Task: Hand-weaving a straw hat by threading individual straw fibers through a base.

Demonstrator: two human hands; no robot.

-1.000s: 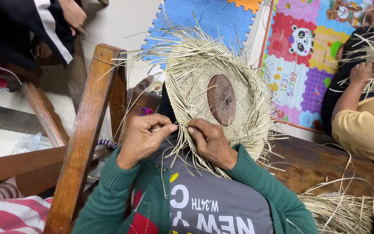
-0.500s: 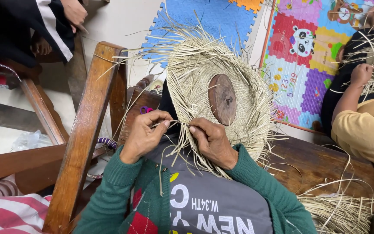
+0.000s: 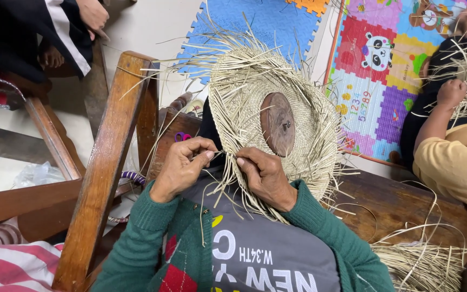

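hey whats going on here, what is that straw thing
A person in green sleeves is weaving a round straw piece that lies over a dark wooden disc. The left hand and right hand pinch loose strands at its near edge, and many unwoven ends stick out all round. A wooden chair frame stands at the left. At the right, another person in a tan top handles straw too, and more loose straw lies on the wooden surface.

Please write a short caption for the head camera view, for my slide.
Left hand and right hand pinch loose strands at the edge of a woven straw disc around a round wooden block.
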